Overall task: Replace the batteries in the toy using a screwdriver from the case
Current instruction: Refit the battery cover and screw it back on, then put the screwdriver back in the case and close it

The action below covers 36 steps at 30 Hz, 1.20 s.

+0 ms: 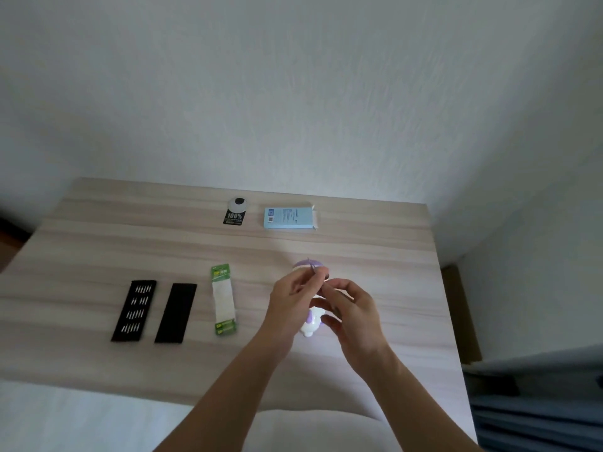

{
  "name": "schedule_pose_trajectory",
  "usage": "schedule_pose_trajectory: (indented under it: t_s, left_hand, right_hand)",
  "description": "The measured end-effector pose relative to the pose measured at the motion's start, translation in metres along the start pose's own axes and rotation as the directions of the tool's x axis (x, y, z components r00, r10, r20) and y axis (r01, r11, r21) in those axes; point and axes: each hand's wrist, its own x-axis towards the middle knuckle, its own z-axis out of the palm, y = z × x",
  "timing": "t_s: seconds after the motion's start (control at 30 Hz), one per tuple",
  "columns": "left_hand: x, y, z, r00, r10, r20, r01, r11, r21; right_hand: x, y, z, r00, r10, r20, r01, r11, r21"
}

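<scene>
My left hand (287, 301) and right hand (357, 309) pinched the screwdriver (315, 271) over the toy (310, 325) (pre-unscrewing, I judged); next needed tip seated.

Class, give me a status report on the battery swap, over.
Left hand and right hand both pinching the screwdriver. Toy on the table beneath them, battery pack to its left. Nothing in the way.

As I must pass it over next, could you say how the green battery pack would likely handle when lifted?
The battery pack is a long thin strip, so it would probably flex if lifted by one end. The batteries seem to sit at its near end, so that end likely hangs heavier. Lying flat on the table, it should slide, not roll.
</scene>
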Motion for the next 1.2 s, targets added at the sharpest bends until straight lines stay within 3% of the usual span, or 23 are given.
schedule_pose_trajectory:
  t_s: [0.13, 0.3, 0.6, 0.83, 1.2]
  left_hand:
    - [-0.005, 0.0, -0.002, 1.0, 0.005, -0.008, -0.005, 1.0, -0.03]
    - [-0.005, 0.002, -0.009, 0.999, 0.046, -0.022, -0.047, 0.999, -0.009]
    - [-0.001, 0.01, -0.017, 0.988, 0.135, 0.08, -0.148, 0.971, 0.188]
    - [0.006, 0.016, -0.022, 0.972, 0.161, 0.17, -0.203, 0.942, 0.269]
    - [0.014, 0.011, -0.021, 0.968, 0.17, 0.184, -0.231, 0.889, 0.395]
  right_hand:
    - [-0.001, 0.005, 0.0, 0.999, -0.042, -0.005, 0.041, 0.994, -0.1]
    - [0.004, -0.006, -0.003, 0.966, -0.238, -0.096, 0.188, 0.911, -0.368]
    - [0.007, -0.033, 0.009, 0.952, -0.295, 0.076, 0.303, 0.885, -0.353]
    - [0.013, -0.037, 0.006, 0.966, -0.258, 0.029, 0.252, 0.907, -0.337]
    - [0.024, -0.035, -0.005, 0.972, -0.23, 0.044, 0.231, 0.907, -0.353]
